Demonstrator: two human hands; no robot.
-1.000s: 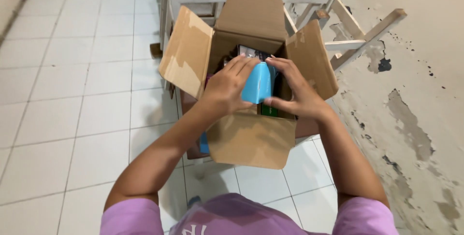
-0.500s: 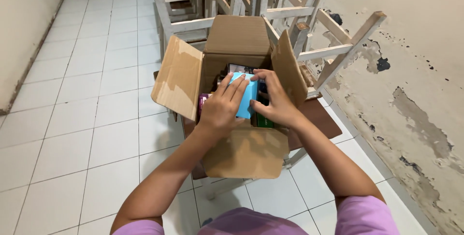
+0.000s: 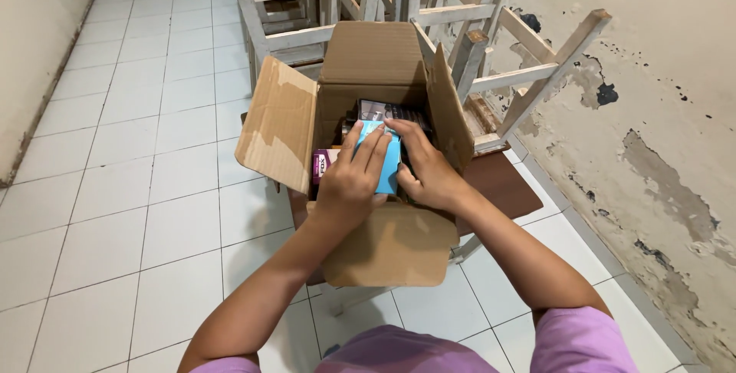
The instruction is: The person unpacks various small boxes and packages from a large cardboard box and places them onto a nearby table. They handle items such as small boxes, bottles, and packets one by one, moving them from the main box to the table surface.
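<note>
Both hands, left hand [image 3: 351,181] and right hand [image 3: 424,167], clasp a light-blue packet [image 3: 386,160] half-sunk in the open cardboard box [image 3: 383,243], seemingly mid-packing beside a purple packet [image 3: 323,166].

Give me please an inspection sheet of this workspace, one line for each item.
Surface: brown wooden stool carrying the box, on white tiled floor.
Job's things: open cardboard box; light blue packet inside it.
Clutter: purple packet and dark packet in the box.
Hands: left hand flat on the blue packet; right hand at its right edge.
Cables: nothing seen.
Surroundings: stacked white wooden chairs; peeling wall.
</note>
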